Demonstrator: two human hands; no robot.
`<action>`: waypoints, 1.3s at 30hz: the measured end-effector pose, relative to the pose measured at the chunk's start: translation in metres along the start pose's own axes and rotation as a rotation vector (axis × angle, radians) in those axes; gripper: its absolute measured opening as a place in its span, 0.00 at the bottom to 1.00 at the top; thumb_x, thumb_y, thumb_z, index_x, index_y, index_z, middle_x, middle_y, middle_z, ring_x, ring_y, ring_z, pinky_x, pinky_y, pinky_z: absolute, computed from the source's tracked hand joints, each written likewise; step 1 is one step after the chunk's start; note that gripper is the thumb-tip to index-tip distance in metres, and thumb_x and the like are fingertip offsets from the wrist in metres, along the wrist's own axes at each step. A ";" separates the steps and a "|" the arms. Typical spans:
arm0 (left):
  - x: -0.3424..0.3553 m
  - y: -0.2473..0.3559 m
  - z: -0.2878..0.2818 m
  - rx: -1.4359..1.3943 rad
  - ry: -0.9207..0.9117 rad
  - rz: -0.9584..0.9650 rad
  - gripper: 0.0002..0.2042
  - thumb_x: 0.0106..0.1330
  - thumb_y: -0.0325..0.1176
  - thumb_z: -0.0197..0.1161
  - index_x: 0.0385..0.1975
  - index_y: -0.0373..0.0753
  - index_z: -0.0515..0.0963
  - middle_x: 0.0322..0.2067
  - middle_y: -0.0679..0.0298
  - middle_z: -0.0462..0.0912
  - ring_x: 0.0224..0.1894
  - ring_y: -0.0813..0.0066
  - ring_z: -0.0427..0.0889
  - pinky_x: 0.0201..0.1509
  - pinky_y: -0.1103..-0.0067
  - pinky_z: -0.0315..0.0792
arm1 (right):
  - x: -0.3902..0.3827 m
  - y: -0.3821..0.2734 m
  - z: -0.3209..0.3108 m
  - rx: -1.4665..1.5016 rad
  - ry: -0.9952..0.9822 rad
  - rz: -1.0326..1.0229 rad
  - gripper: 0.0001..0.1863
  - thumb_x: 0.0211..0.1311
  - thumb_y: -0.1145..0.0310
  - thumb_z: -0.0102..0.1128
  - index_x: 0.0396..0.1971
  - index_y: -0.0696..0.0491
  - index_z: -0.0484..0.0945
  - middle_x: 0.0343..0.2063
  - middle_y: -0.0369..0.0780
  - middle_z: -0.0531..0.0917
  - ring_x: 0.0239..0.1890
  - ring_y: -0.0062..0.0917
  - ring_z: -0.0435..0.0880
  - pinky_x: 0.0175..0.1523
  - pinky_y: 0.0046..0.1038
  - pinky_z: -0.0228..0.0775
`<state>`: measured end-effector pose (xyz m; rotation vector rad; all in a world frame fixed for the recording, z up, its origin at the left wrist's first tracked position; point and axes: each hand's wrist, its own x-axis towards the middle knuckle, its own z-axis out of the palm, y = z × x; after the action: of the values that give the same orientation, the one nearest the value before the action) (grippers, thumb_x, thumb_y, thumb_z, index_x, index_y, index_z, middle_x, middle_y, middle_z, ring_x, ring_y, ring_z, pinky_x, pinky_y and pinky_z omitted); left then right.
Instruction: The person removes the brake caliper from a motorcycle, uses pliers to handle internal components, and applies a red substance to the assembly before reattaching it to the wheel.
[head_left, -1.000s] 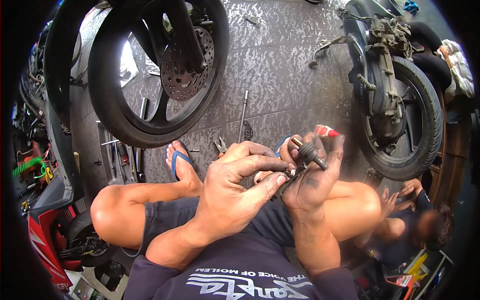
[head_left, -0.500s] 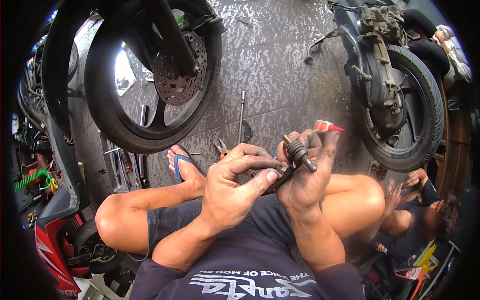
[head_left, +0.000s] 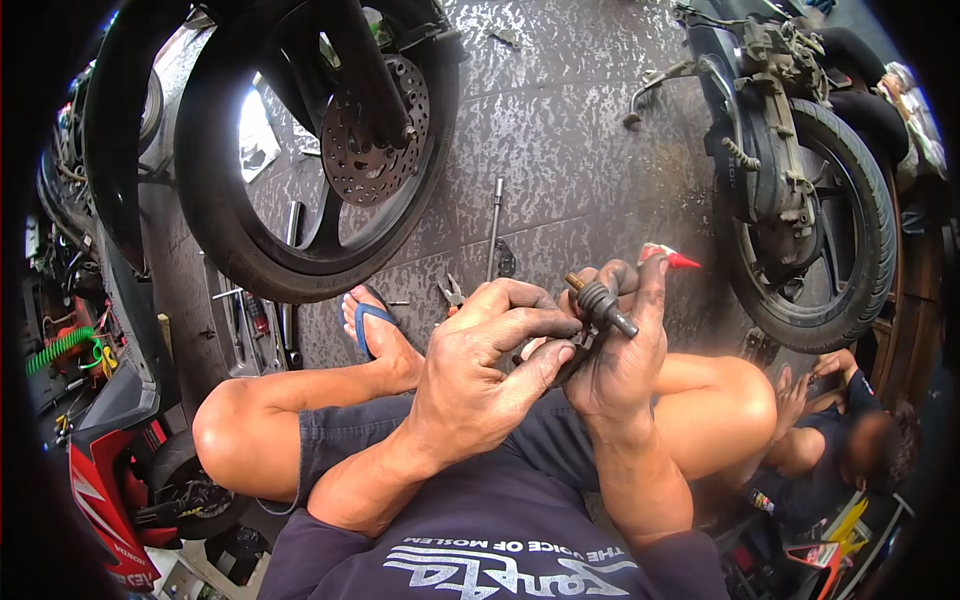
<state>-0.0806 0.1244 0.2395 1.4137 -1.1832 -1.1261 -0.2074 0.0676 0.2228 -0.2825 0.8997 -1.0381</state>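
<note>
Dark metal, stiff and grimy, makes up the bracket (head_left: pixel 572 370), which sits up between the two hands, to the right of the big wheel (head_left: pixel 323 215) and nearer the person than it. A ribbed rubber boot (head_left: pixel 600 300) is fitted around a pin (head_left: pixel 626 326) that appears to belong to the bracket.

The right hand (head_left: pixel 622 375), farther from the wheel, is curled around the bracket, with the boot and pin lying across its fingers; the same hand also holds a small tube (head_left: pixel 656 250) with a red nozzle. The left hand (head_left: pixel 485 350), on the side toward the wheel, is narrow, thumb and fingertips close together at the bracket's near end. Whether they grip the bracket itself or some small piece on it is hidden.

For its size the bracket is probably fairly heavy, and it should not bend under a firm grip. Black smears on the fingers suggest a greasy surface, so it may slip or twist. Its solid body looks the safest place to hold; the boot is likely soft and could pinch or tear, and the smooth pin might turn or slide. The tube should be light and easily squeezed, so a loose hold suits it. Pliers (head_left: pixel 450 292) lie on the floor just right of the wheel.
</note>
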 end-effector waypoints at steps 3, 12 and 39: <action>0.002 -0.005 -0.002 0.016 -0.001 0.065 0.09 0.56 0.22 0.68 0.38 0.33 0.83 0.37 0.58 0.80 0.38 0.69 0.82 0.41 0.77 0.75 | 0.004 0.006 -0.006 -0.027 -0.034 -0.025 0.27 0.75 0.43 0.38 0.22 0.49 0.66 0.16 0.33 0.65 0.20 0.19 0.66 0.26 0.22 0.63; 0.005 -0.011 0.002 -0.067 0.063 0.012 0.08 0.55 0.21 0.68 0.36 0.33 0.82 0.36 0.59 0.80 0.38 0.70 0.81 0.40 0.78 0.74 | 0.004 0.013 -0.001 -0.240 -0.011 -0.156 0.29 0.75 0.40 0.35 0.22 0.49 0.60 0.20 0.33 0.64 0.24 0.16 0.60 0.31 0.21 0.55; 0.006 -0.032 0.009 -0.391 0.118 -0.158 0.08 0.59 0.25 0.67 0.36 0.30 0.81 0.38 0.60 0.81 0.41 0.76 0.79 0.47 0.80 0.72 | 0.001 0.009 0.003 -0.255 0.029 -0.145 0.18 0.74 0.54 0.48 0.32 0.54 0.68 0.29 0.38 0.72 0.33 0.18 0.72 0.37 0.21 0.66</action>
<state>-0.0845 0.1202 0.2064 1.2628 -0.7281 -1.2843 -0.1992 0.0706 0.2184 -0.5536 1.0510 -1.0627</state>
